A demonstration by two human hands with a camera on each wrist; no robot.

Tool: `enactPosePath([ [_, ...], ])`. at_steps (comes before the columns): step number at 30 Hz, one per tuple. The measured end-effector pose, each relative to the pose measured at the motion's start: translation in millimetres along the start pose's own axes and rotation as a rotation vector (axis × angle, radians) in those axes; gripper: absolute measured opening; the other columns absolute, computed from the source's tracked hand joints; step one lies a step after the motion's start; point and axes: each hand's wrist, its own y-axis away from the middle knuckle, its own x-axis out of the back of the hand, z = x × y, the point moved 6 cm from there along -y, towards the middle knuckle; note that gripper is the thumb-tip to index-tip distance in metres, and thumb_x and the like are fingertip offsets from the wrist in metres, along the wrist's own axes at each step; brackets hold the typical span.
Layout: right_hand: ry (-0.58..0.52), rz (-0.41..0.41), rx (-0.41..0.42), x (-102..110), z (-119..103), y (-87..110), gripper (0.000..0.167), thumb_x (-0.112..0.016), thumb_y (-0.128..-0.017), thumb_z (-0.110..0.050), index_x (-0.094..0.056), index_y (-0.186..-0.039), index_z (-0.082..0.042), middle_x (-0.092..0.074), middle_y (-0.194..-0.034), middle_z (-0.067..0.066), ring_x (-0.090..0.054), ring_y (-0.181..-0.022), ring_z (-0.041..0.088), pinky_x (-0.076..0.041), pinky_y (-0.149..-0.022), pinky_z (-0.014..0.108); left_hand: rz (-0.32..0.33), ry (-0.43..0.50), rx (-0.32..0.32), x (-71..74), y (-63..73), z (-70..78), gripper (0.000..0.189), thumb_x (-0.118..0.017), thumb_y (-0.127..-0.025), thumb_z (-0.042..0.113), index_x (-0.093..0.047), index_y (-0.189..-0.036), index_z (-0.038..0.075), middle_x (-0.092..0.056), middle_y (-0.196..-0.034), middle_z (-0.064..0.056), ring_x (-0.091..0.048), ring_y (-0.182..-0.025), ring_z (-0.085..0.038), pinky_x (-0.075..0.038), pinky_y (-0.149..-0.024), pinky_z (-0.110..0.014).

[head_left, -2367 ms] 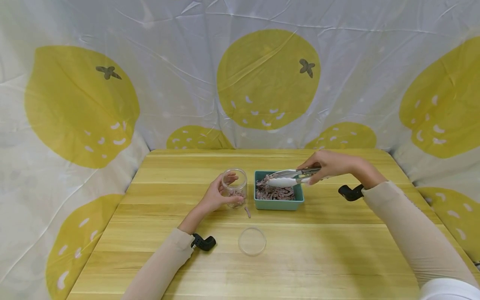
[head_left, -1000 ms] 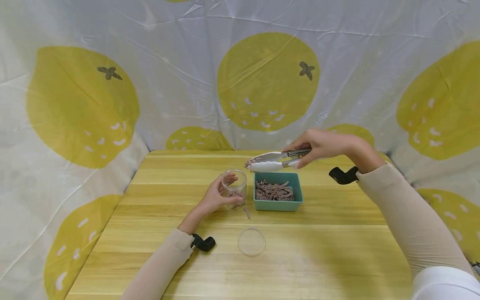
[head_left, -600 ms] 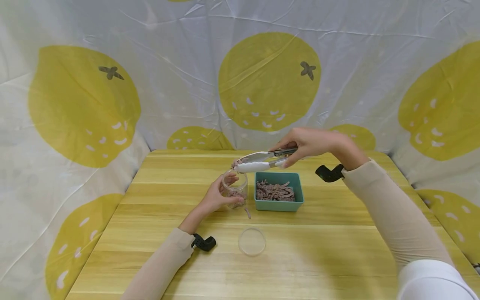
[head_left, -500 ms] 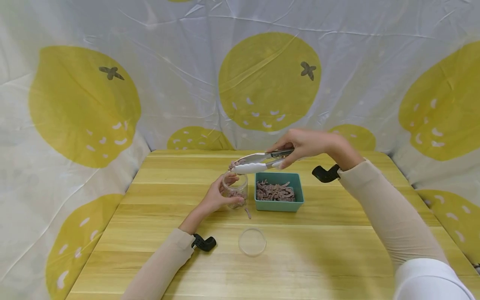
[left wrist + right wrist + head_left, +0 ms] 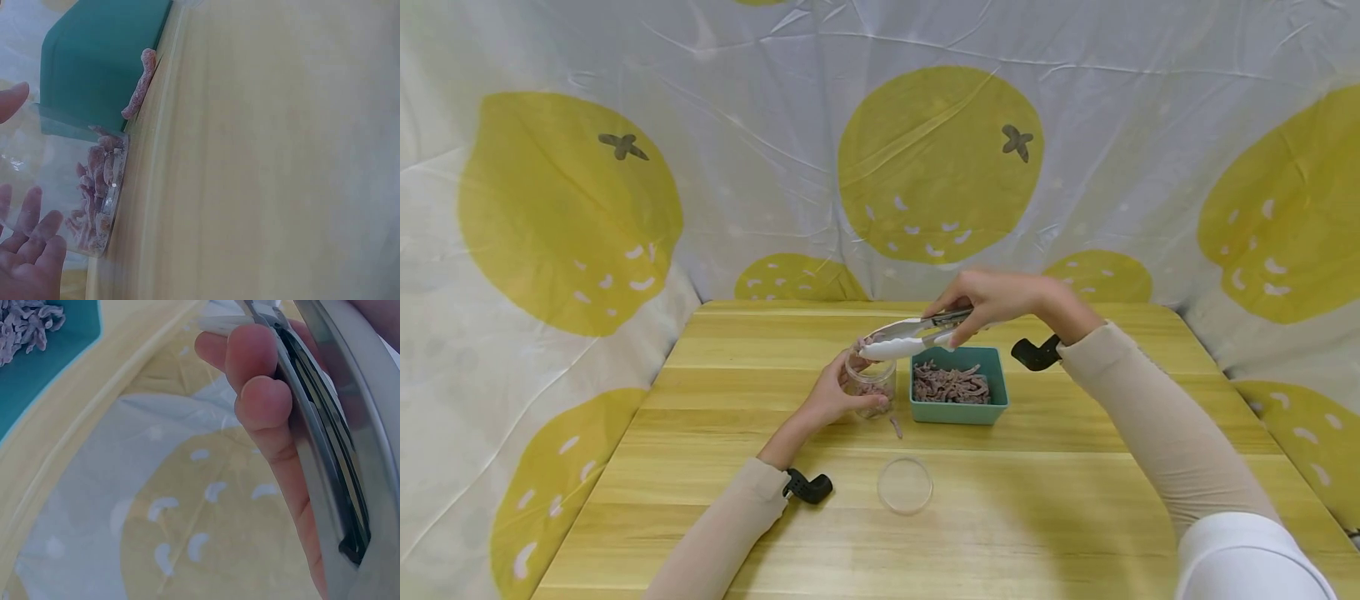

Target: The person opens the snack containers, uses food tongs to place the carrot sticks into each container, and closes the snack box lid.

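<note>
My left hand [image 5: 831,396] holds a clear jar [image 5: 880,389] upright on the table, thumb on one side and fingers round the other. Several brownish-pink dusted strips [image 5: 94,187] lie in its bottom in the left wrist view. My right hand [image 5: 992,300] grips metal tongs [image 5: 325,425] with white tips, pointing left. In the head view the tong tips pinch a small bunch of strips [image 5: 863,342] right at the jar's mouth. A teal box [image 5: 958,414] stands to the jar's right, with more strips [image 5: 951,385] inside.
One loose strip [image 5: 896,427] lies on the wooden table [image 5: 1037,533] between jar and box. Nearer the front lies a clear round lid [image 5: 906,487]. A lemon-print cloth [image 5: 760,167] hangs behind and at both sides.
The tongs have risen out of the teal box with a bunch of strips, swung left, and come down over the jar's mouth. My left hand and the jar have stayed put.
</note>
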Motion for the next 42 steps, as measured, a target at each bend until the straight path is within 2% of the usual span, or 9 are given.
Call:
enactPosePath([
  [6, 0.009, -0.029, -0.021, -4, 3, -3.4, 0.053, -0.080, -0.087, -0.019, -0.062, -0.133, 0.002, -0.072, -0.096, 0.001, -0.047, -0.061, 0.010, -0.039, -0.058, 0.028, 0.008, -0.003, 0.015, 0.0, -0.7, -1.2, 0.085, -0.082, -0.081, 0.000, -0.038, -0.152, 0.014, -0.049, -0.144, -0.011, -0.042, -0.138, -0.029, -0.033, -0.114, -0.047],
  [15, 0.054, -0.070, -0.079, -5, 3, -10.5, 0.051, -0.081, -0.086, -0.018, -0.064, -0.131, 0.001, -0.073, -0.098, 0.001, -0.046, -0.061, 0.011, -0.038, -0.059, 0.029, 0.011, 0.007, 0.015, -0.2, 0.5, -0.9, 0.086, -0.084, -0.079, 0.000, -0.039, -0.151, 0.012, -0.051, -0.143, -0.011, -0.045, -0.136, -0.028, -0.037, -0.111, -0.044],
  [18, 0.057, -0.092, -0.105, -5, 0, -13.3, 0.050, -0.080, -0.087, -0.017, -0.064, -0.131, 0.001, -0.072, -0.094, 0.001, -0.045, -0.060, 0.010, -0.038, -0.059, 0.028, 0.017, -0.002, 0.026, 0.1, 0.9, -1.6, 0.086, -0.084, -0.079, 0.001, -0.039, -0.151, 0.013, -0.051, -0.143, -0.010, -0.046, -0.136, -0.027, -0.038, -0.111, -0.044],
  [22, 0.076, -0.112, -0.115, -4, -8, -17.5, 0.048, -0.080, -0.087, -0.014, -0.065, -0.130, 0.001, -0.068, -0.076, 0.002, -0.037, -0.054, 0.010, -0.033, -0.056, 0.027, 0.022, -0.008, 0.035, 0.3, 1.0, -1.8, 0.085, -0.084, -0.079, 0.001, -0.039, -0.151, 0.013, -0.050, -0.143, -0.011, -0.045, -0.136, -0.027, -0.038, -0.111, -0.045],
  [27, 0.110, -0.121, -0.125, -3, -13, -22.3, 0.046, -0.079, -0.086, -0.011, -0.066, -0.128, 0.001, -0.064, -0.069, 0.002, -0.035, -0.052, 0.009, -0.031, -0.055, 0.026, 0.019, -0.003, 0.028, 0.4, 0.7, -1.6, 0.084, -0.082, -0.080, -0.002, -0.039, -0.151, 0.012, -0.049, -0.144, -0.012, -0.043, -0.137, -0.030, -0.036, -0.111, -0.048],
  [35, 0.123, -0.132, -0.139, -6, -14, -26.4, 0.049, -0.079, -0.086, -0.013, -0.064, -0.130, 0.001, -0.043, -0.055, -0.004, -0.025, -0.050, 0.009, -0.027, -0.054, 0.026, 0.014, 0.000, 0.014, -0.5, 0.6, -1.1, 0.086, -0.083, -0.079, -0.001, -0.039, -0.151, 0.013, -0.051, -0.143, -0.011, -0.046, -0.135, -0.028, -0.037, -0.111, -0.045],
  [42, 0.133, -0.135, -0.161, -6, -16, -29.1, 0.048, -0.080, -0.086, -0.014, -0.065, -0.130, 0.000, -0.059, -0.063, 0.002, -0.029, -0.051, 0.008, -0.028, -0.054, 0.026, 0.008, 0.007, -0.012, -0.8, -0.9, -0.8, 0.086, -0.082, -0.079, -0.003, -0.039, -0.152, 0.013, -0.051, -0.142, -0.012, -0.048, -0.132, -0.029, -0.038, -0.110, -0.048],
])
